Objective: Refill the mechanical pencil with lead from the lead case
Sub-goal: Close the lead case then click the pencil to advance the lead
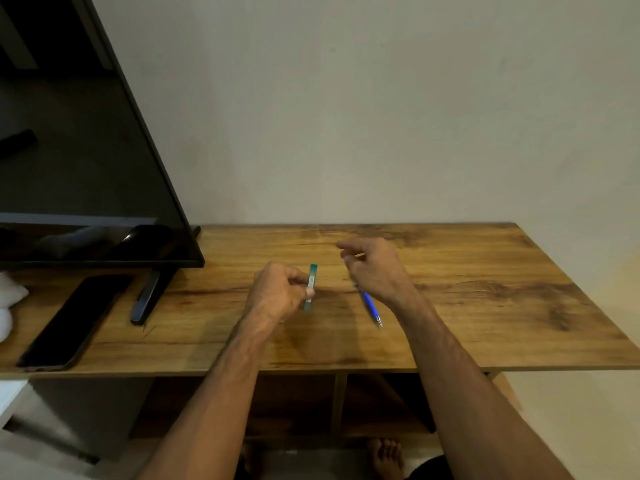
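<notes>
My left hand (pixel 277 292) is closed around a slim teal lead case (pixel 310 285), which it holds upright just above the wooden table (pixel 485 306). A little to the right, my right hand (pixel 374 268) hovers over the table with thumb and forefinger curled and slightly apart; I see nothing between them. The blue mechanical pencil (pixel 369 304) lies on the table beneath my right wrist. Its metal tip points toward me, and its far end is hidden behind the hand.
A black TV screen (pixel 86 150) stands at the left on a foot (pixel 149 299). A dark phone (pixel 74 320) lies near the table's front left edge, with white cloth (pixel 8 299) beside it. The wall is close behind. Bare feet (pixel 384 459) show below the table.
</notes>
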